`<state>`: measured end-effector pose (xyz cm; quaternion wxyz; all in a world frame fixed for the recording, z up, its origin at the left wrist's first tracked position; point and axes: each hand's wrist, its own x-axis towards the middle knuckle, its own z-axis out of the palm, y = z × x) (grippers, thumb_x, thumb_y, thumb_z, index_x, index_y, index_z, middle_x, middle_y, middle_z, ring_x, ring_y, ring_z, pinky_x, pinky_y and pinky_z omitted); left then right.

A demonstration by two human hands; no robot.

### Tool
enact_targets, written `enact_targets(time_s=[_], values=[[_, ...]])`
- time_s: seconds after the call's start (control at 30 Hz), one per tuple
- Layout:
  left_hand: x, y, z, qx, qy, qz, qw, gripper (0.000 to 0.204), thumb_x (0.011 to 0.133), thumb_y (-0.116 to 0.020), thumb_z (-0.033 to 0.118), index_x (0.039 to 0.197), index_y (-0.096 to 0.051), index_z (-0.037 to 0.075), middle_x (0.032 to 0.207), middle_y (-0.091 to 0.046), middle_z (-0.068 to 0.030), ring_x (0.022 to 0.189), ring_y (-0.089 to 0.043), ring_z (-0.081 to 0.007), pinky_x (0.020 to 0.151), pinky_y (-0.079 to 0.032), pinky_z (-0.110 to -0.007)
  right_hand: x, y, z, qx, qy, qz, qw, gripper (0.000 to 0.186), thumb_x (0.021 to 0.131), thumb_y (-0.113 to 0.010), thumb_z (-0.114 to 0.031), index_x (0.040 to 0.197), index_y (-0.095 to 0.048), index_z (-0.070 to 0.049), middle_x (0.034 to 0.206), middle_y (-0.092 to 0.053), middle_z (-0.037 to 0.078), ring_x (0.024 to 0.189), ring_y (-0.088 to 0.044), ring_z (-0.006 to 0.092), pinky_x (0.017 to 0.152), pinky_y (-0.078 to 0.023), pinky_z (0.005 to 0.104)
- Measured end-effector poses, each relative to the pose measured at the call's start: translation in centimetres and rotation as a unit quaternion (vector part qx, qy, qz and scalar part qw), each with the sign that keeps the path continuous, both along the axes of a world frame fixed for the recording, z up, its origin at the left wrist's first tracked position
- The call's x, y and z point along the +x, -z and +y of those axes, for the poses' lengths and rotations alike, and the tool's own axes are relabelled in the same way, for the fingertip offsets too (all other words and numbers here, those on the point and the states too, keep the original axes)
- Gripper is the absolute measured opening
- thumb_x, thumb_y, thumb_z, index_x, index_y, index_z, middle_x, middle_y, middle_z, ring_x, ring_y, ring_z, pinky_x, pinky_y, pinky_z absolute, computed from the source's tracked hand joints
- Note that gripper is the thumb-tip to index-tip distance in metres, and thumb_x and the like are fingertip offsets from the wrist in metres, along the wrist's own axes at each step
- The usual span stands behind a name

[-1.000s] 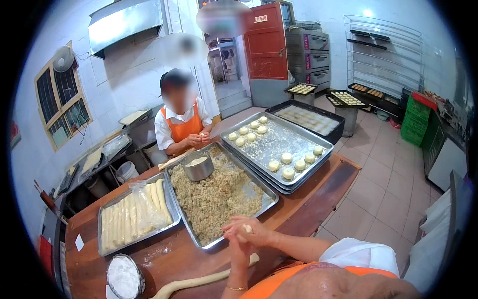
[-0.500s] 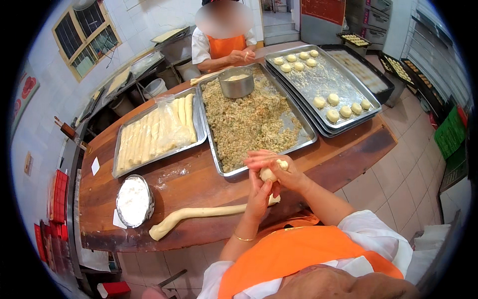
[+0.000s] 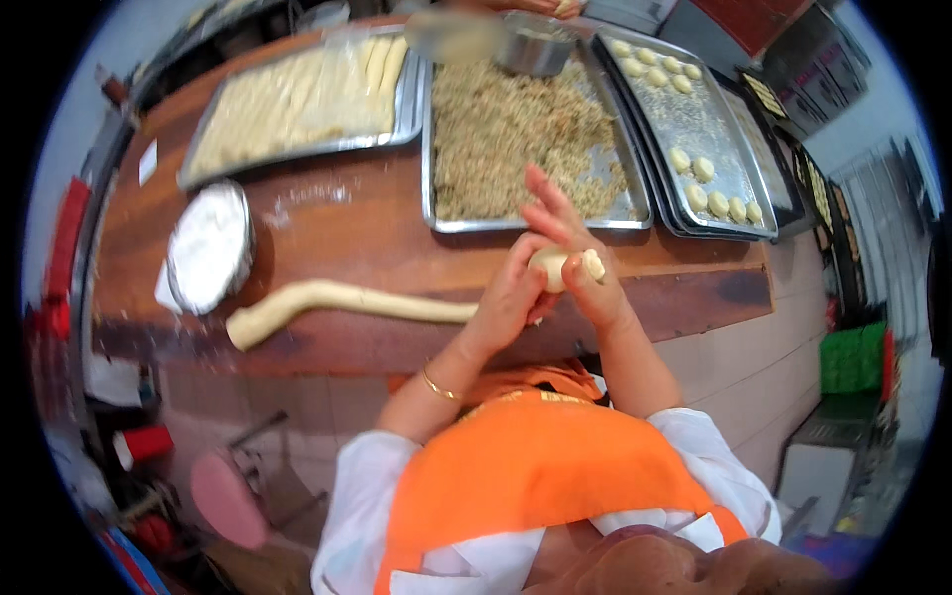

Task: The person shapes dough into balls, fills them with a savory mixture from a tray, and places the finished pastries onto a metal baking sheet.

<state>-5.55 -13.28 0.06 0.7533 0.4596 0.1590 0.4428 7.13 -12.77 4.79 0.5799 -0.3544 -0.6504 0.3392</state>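
A pale round dough ball (image 3: 548, 268) sits between my two hands above the table's front edge. My left hand (image 3: 511, 297) curls around its near left side. My right hand (image 3: 587, 273) presses against it from the right, thumb bent over the dough and the other fingers stretched up and away. A small lump of dough (image 3: 593, 265) pokes out beside the right thumb; whether it joins the ball is hidden. Left of my hands, a long dough rope (image 3: 347, 297) lies on the wooden table, its right end behind my left hand.
Beyond my hands stands a tray of crumbly filling (image 3: 496, 149) with a metal pot (image 3: 535, 45). Stacked trays (image 3: 729, 164) at right bear several dough balls. A tray of dough ropes (image 3: 297, 94) and a flour bowl (image 3: 208, 248) occupy the left. Another person's hand (image 3: 563, 8) shows at the far edge.
The view has tilted down, so the table sits higher in it and most of the other person has left it. My right fingers have lifted apart from the left hand; the dough ball stays held.
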Motion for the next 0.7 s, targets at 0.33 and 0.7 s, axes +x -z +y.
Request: enact_targets(time_s=[0.33,0.7], values=[[0.9,-0.9,0.2,0.103,-0.127,0.037,0.986,0.065,0.101,-0.041,0.060,0.132,-0.045,0.003,0.085,-0.054,-0.0005,0.066,-0.047,-0.0073,0.055,-0.036,-0.022,0.5,0.7,1.3,-0.018,-0.036,0.005,0.999,0.070,0.105,-0.028,-0.056,0.103,-0.076,-0.006,0.123,-0.068,0.019,0.136,-0.047,0.0396,0.119,-0.023,0.0539],[3.3,-0.9,-0.2,0.131,-0.267,0.008,0.955,0.064,0.101,-0.041,0.063,0.125,-0.051,0.004,0.097,-0.055,-0.0019,0.071,-0.049,-0.0059,0.057,-0.035,-0.021,1.4,1.1,1.6,-0.034,-0.087,-0.014,0.996,0.070,0.105,-0.029,-0.056,0.106,-0.075,-0.003,0.126,-0.066,0.021,0.139,-0.043,0.0406,0.117,-0.026,0.0537]])
